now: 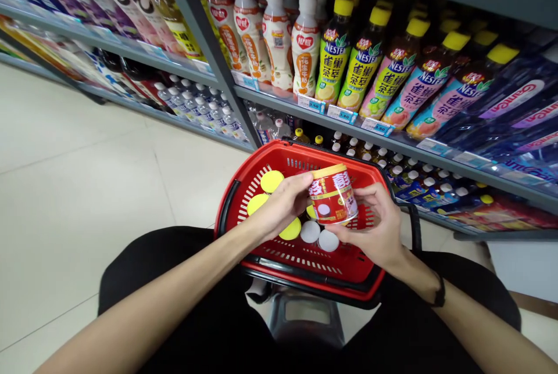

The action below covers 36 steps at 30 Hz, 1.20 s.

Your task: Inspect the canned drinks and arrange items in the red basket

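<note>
Both my hands hold one red can (333,195) with a yellow lid, tilted above a red shopping basket (300,269). My left hand (285,205) grips the can's left side, its fingers partly hidden behind it. From the right, my right hand (377,223) closes on the can, thumb near the bottom rim and fingers at the side. Inside the basket stand several yellow-lidded containers (272,181) and two with whitish tops (310,232); the can and my hands cover part of them.
Beyond the basket, a grey shelf (279,98) carries NESTEA bottles (333,54), white-capped milk drink bottles (305,43) and dark blue packs (514,107). Small bottles (204,107) fill lower shelves. A basket handle (414,226) sticks out at right. Pale floor tiles (87,159) lie left.
</note>
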Motion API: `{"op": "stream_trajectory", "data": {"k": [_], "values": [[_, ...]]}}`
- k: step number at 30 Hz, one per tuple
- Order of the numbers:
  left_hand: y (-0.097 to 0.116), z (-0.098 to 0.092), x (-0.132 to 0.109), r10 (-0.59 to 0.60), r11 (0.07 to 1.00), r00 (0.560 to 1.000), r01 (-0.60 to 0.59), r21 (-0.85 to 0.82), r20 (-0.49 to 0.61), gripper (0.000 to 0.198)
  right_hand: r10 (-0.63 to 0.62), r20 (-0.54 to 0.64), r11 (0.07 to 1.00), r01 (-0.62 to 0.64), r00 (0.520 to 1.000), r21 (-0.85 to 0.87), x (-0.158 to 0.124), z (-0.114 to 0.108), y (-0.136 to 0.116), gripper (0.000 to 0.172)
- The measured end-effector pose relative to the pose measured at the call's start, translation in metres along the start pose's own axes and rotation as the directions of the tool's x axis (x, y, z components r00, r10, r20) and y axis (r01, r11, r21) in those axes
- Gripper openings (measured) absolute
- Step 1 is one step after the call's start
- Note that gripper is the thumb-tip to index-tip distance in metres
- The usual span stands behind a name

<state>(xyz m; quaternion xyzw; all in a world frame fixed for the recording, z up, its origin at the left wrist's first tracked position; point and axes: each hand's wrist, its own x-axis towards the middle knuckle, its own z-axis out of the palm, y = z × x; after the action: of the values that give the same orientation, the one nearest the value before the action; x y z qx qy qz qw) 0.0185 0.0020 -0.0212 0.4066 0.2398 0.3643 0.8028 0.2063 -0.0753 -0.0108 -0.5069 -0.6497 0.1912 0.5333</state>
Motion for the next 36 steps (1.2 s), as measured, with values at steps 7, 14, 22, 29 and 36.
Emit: {"op": "stream_trajectory", "data": {"k": [7,14,22,29,36], "values": [[0.002,0.005,0.002,-0.009,0.998,0.999,0.012,-0.066,0.045,0.055,-0.416,0.096,0.810,0.417,0.904,-0.411,0.009,-0.010,0.000,0.067],[-0.001,0.000,0.000,0.049,0.996,0.999,-0.047,-0.069,0.015,0.051,-0.501,0.208,0.721,0.538,0.840,-0.438,0.012,-0.013,0.011,0.077],[0.001,-0.009,0.003,0.167,0.985,0.985,-0.169,0.023,0.050,0.040,-0.552,0.197,0.711,0.580,0.811,-0.398,0.013,-0.015,0.019,0.081],[0.005,-0.008,0.004,0.121,0.992,0.993,-0.121,0.016,-0.007,0.055,-0.566,0.269,0.661,0.623,0.780,-0.418,0.013,-0.015,0.013,0.068],[0.005,-0.011,0.005,0.131,0.991,0.991,-0.131,0.017,-0.011,0.042,-0.360,0.128,0.880,0.382,0.924,-0.283,0.006,-0.008,0.018,0.075]]}}
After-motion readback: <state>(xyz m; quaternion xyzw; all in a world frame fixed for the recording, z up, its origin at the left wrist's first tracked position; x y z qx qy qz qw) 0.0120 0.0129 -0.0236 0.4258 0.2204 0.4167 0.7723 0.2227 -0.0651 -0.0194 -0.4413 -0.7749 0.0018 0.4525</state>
